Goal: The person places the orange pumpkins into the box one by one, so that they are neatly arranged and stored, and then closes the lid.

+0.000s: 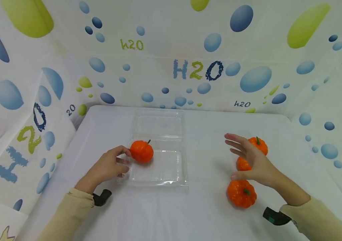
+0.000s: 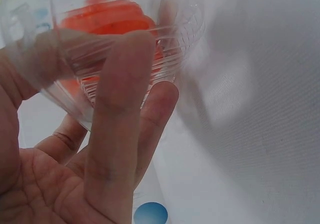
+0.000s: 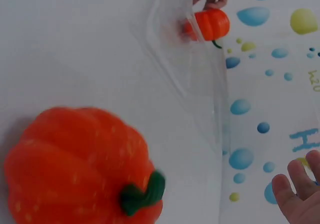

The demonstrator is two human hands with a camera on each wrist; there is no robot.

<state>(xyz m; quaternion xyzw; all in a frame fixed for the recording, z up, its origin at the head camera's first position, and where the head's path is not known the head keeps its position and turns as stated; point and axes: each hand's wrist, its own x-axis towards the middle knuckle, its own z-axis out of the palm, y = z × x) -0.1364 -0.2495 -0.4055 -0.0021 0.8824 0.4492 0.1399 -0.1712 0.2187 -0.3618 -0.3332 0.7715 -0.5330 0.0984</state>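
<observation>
A clear plastic container [image 1: 171, 167] lies unfolded on the white table. An orange toy pumpkin [image 1: 141, 151] with a green stem sits at the left of its near half. My left hand [image 1: 110, 165] holds the container's left rim, the index finger over the wall against the pumpkin. In the left wrist view the thumb [image 2: 120, 99] lies outside the plastic wall. My right hand [image 1: 253, 164] hovers over the right side, fingers spread from the thumb, holding nothing. Below it are a near pumpkin [image 1: 241, 194], a partly hidden pumpkin [image 1: 243, 163] and a far pumpkin [image 1: 258, 146].
The container's lid half [image 1: 159, 124] lies flat toward the back. A patterned sheet [image 1: 158, 67] with drops and lettering rises behind the table and along both sides. White table surface [image 1: 205, 150] stretches between the container and the right-hand pumpkins.
</observation>
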